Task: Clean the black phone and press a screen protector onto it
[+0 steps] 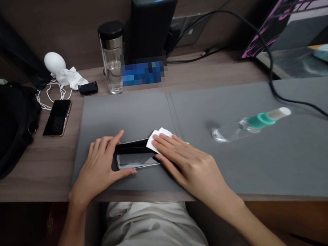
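Note:
A smartphone [135,156] lies flat, screen up, on a grey desk mat [223,175]. My left hand [100,164] grips its left end, the thumb along the near edge and the index finger by the far edge. Pressed onto the phone's right end is a folded white tissue [150,142], held under the fingers of my right hand [182,154]. Those fingers are close together and cover most of the tissue and that end of the phone. To the right, a clear spray bottle [253,122] with a green collar and white cap lies on its side.
Along the back stand a glass water bottle [112,57] and a tall dark device [154,25]. A second phone [57,117], a small black case [88,88] and white cords lie left, near a black bag [1,125]. A black cable [269,63] crosses the right side.

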`<state>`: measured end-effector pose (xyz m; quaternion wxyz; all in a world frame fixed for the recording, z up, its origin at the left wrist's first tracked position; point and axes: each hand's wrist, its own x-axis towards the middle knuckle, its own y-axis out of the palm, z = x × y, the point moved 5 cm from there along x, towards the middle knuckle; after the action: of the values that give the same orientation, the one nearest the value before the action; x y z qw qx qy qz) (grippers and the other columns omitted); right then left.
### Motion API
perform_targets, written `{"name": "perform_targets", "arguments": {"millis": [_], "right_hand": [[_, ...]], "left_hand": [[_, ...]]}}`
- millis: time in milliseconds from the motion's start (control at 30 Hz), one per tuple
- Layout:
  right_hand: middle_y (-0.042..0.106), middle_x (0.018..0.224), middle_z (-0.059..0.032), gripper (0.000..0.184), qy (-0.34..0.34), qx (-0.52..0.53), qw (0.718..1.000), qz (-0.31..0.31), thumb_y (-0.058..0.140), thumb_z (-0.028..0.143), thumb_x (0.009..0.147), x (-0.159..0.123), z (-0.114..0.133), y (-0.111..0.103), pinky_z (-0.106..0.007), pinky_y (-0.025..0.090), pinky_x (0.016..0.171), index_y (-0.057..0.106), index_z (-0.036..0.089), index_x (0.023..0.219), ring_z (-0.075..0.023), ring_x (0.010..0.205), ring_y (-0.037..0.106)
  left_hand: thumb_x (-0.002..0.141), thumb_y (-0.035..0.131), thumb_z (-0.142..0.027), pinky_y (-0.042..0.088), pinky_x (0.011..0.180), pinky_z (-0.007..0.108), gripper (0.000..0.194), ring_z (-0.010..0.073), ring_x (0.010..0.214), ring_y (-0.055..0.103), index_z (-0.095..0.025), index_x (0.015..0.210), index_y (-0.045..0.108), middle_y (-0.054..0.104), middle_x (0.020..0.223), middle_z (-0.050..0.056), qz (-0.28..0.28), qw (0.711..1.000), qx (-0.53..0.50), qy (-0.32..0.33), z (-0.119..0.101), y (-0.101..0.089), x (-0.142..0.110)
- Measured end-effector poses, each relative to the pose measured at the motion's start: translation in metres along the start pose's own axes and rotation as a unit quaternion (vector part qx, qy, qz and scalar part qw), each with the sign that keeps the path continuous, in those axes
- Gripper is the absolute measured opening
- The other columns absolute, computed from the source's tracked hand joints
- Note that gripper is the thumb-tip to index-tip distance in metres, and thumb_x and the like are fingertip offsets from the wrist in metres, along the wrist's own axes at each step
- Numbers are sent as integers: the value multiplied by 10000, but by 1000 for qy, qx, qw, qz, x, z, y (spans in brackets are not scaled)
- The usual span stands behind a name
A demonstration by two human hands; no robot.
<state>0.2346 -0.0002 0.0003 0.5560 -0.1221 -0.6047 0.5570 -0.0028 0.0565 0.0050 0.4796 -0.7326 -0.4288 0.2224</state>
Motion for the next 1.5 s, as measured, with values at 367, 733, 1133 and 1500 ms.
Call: {"name": "perform_targets", "arguments": {"millis": [367, 733, 1133, 1500], "right_hand": [[847, 1219, -54, 446, 83, -84, 983, -143, 588, 32, 1037, -25, -31, -40, -439, 633, 1140, 700, 255, 1407, -248, 1143, 825], [742, 1429, -153, 412, 4, 56, 998, -25, 584, 115, 1059, -9, -13, -21, -527, 620, 1150, 606, 209, 1459, -295, 1370, 706], [644, 1612, -104, 552, 38, 114, 991, 54, 658, 277, 1096, -9, -32, -9, -449, 562, 1230, 526, 266, 1632, -245, 1453, 655], [642, 1604, -151, 515, -5, 85, 995, 49, 676, 270, 1083, -9, -27, -7, -481, 585, 1207, 568, 199, 1582, -277, 1460, 646]], "left_hand": [[985, 733, -676, 466, 1105, 488, 703, 312, 1259, 582, -295, 1560, 595, 616, 1408, 109, -3, 999, 12, 38, -1, -4, -2], [1073, 698, -497, 481, 1089, 438, 491, 283, 1289, 635, -189, 1455, 671, 709, 1437, 114, -64, 985, 70, 146, -19, -11, -3], [1087, 670, -460, 583, 1057, 473, 458, 311, 1271, 712, -130, 1402, 707, 744, 1428, 151, -84, 973, 120, 178, -27, -13, -6], [1093, 660, -440, 644, 1019, 500, 447, 324, 1243, 744, -101, 1379, 708, 757, 1407, 176, -92, 964, 151, 197, -32, -13, -6]]}}
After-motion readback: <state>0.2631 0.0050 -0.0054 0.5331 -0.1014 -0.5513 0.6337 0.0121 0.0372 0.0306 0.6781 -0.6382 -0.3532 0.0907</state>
